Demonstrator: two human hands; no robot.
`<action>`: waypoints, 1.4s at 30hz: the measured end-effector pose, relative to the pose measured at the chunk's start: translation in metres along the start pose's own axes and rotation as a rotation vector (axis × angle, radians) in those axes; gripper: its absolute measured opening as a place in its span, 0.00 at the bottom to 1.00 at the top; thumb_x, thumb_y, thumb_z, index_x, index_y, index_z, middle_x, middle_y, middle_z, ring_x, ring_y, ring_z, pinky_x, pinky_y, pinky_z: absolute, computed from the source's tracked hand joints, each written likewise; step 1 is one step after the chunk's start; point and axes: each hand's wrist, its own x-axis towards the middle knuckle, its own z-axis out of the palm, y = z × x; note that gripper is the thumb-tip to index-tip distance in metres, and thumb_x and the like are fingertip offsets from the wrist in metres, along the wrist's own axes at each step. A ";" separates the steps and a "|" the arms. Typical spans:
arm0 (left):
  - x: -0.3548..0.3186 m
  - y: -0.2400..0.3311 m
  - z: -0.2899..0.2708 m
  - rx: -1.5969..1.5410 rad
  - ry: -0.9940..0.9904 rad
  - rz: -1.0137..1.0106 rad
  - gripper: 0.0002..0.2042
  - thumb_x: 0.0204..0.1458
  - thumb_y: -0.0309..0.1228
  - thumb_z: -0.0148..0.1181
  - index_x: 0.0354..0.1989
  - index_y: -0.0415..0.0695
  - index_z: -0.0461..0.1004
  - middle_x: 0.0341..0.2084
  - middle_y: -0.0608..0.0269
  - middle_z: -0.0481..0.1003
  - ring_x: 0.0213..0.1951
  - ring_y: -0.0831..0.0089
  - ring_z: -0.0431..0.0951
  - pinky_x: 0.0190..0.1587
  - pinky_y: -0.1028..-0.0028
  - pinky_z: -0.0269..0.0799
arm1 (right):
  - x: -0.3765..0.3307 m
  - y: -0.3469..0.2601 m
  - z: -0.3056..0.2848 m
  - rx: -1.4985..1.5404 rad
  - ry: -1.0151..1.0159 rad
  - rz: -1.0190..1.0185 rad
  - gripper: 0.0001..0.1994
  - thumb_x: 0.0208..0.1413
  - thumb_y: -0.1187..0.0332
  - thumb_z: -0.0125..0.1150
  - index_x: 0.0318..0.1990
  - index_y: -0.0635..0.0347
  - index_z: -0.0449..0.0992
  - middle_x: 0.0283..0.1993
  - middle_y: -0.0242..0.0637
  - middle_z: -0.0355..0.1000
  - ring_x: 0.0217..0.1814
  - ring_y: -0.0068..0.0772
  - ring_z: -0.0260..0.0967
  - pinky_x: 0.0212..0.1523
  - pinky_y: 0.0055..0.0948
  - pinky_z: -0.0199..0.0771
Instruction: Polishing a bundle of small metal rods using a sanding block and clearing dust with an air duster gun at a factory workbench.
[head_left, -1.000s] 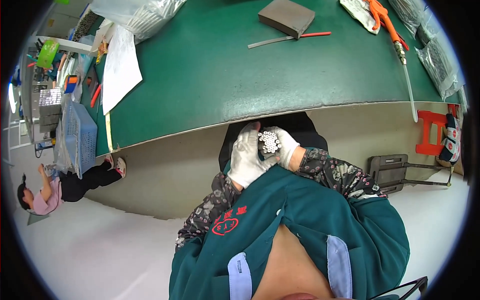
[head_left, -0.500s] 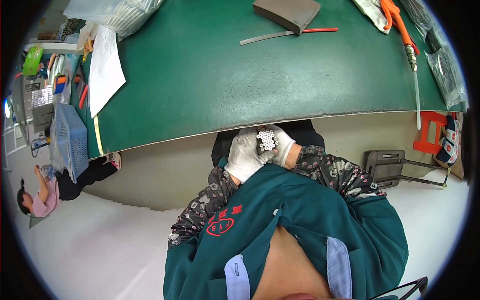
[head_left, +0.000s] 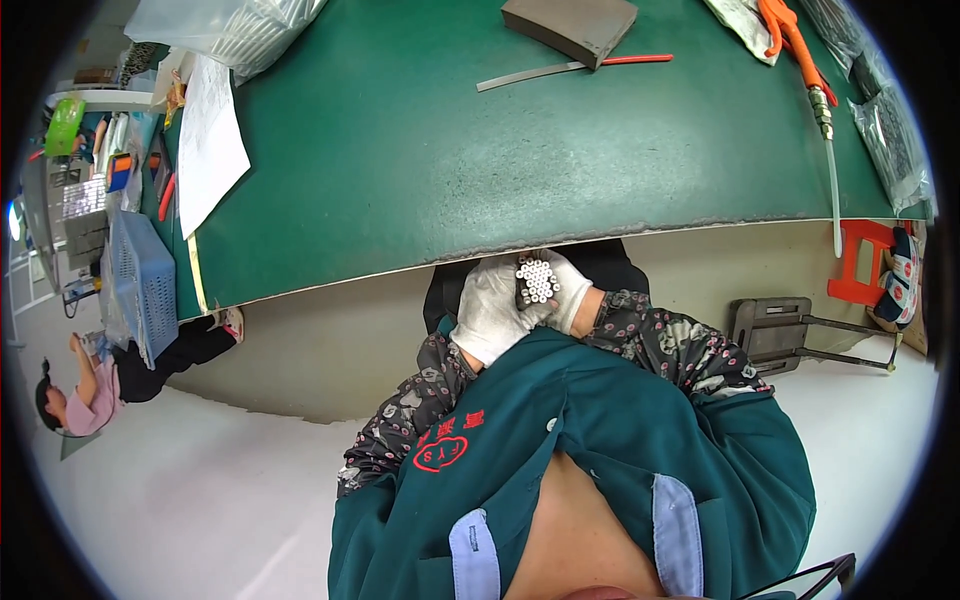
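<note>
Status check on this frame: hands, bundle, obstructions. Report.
Left hand and right hand, gloved, around bundle of white-ended pieces. Ends facing camera. Green table just beyond; nothing seen blocking the bundle's face.

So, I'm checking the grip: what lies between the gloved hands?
In the head view, a bundle of pale-ended pieces lies between the left hand and right hand.

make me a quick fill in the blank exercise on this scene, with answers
1. A bundle of round white-ended pieces is held by the left hand and the ____.
2. The gloves are coloured ____.
3. The air gun on the table has a body coloured ____.
4. The paper lies near the table's ____ end.

Missing words: right hand; white; orange; left.
</note>
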 end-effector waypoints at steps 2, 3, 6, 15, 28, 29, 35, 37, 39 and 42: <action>0.000 -0.004 0.003 0.007 0.021 0.029 0.27 0.32 0.40 0.65 0.41 0.38 0.65 0.33 0.50 0.69 0.38 0.52 0.69 0.42 0.61 0.65 | 0.004 -0.001 -0.006 0.012 -0.027 0.002 0.15 0.58 0.59 0.35 0.30 0.55 0.68 0.24 0.32 0.70 0.24 0.30 0.68 0.27 0.31 0.72; 0.000 -0.006 0.005 0.011 0.040 0.054 0.27 0.32 0.40 0.65 0.41 0.38 0.65 0.33 0.50 0.69 0.38 0.52 0.69 0.41 0.61 0.65 | 0.006 -0.001 -0.010 0.025 -0.051 0.007 0.15 0.58 0.59 0.35 0.30 0.55 0.68 0.24 0.32 0.70 0.24 0.31 0.68 0.27 0.32 0.72; 0.000 -0.006 0.005 0.012 0.028 0.032 0.28 0.32 0.39 0.65 0.41 0.38 0.65 0.33 0.50 0.69 0.38 0.53 0.69 0.41 0.61 0.66 | 0.009 -0.001 -0.014 0.035 -0.050 0.013 0.15 0.58 0.58 0.34 0.29 0.55 0.68 0.24 0.33 0.70 0.24 0.32 0.68 0.28 0.33 0.72; 0.002 0.001 0.000 -0.037 0.002 -0.004 0.24 0.28 0.27 0.66 0.39 0.36 0.67 0.37 0.50 0.69 0.41 0.55 0.70 0.45 0.66 0.66 | 0.001 -0.004 -0.009 0.044 -0.087 0.015 0.15 0.57 0.59 0.34 0.30 0.55 0.67 0.24 0.33 0.70 0.24 0.33 0.68 0.27 0.33 0.72; 0.000 -0.001 0.003 -0.004 -0.110 -0.142 0.25 0.33 0.32 0.65 0.42 0.37 0.67 0.38 0.49 0.70 0.41 0.55 0.71 0.45 0.67 0.66 | 0.010 -0.004 -0.017 0.040 -0.120 0.078 0.15 0.56 0.59 0.34 0.29 0.55 0.68 0.23 0.32 0.69 0.21 0.33 0.66 0.24 0.33 0.71; 0.000 -0.001 0.002 -0.016 -0.098 -0.157 0.25 0.33 0.32 0.65 0.42 0.37 0.67 0.38 0.49 0.70 0.41 0.55 0.71 0.45 0.67 0.66 | 0.009 -0.002 -0.011 0.036 -0.037 0.054 0.15 0.56 0.59 0.35 0.29 0.55 0.68 0.23 0.32 0.69 0.21 0.32 0.66 0.24 0.33 0.71; 0.000 0.000 0.002 -0.034 -0.065 -0.148 0.27 0.32 0.30 0.66 0.45 0.38 0.65 0.38 0.50 0.70 0.41 0.56 0.71 0.45 0.67 0.66 | 0.007 0.001 -0.007 0.005 0.067 -0.015 0.14 0.55 0.59 0.36 0.30 0.54 0.69 0.24 0.32 0.70 0.23 0.33 0.67 0.26 0.34 0.72; 0.000 0.001 0.000 -0.031 -0.080 -0.139 0.27 0.32 0.30 0.66 0.45 0.38 0.65 0.38 0.50 0.70 0.41 0.56 0.71 0.45 0.67 0.66 | 0.004 0.001 -0.005 -0.004 0.077 -0.030 0.14 0.55 0.59 0.36 0.30 0.54 0.69 0.24 0.33 0.70 0.23 0.33 0.67 0.27 0.34 0.72; 0.000 0.002 -0.001 -0.020 -0.072 -0.115 0.27 0.32 0.30 0.66 0.45 0.37 0.65 0.38 0.51 0.70 0.42 0.56 0.71 0.45 0.67 0.66 | 0.001 0.002 -0.002 0.018 0.020 -0.039 0.14 0.56 0.59 0.37 0.31 0.55 0.69 0.25 0.33 0.70 0.24 0.33 0.68 0.28 0.34 0.72; -0.002 0.001 -0.001 -0.014 -0.061 -0.081 0.27 0.32 0.30 0.66 0.44 0.37 0.65 0.37 0.51 0.70 0.41 0.56 0.71 0.45 0.67 0.66 | -0.003 0.002 -0.001 -0.020 0.023 -0.036 0.14 0.56 0.59 0.37 0.31 0.55 0.69 0.25 0.33 0.70 0.25 0.33 0.68 0.30 0.34 0.72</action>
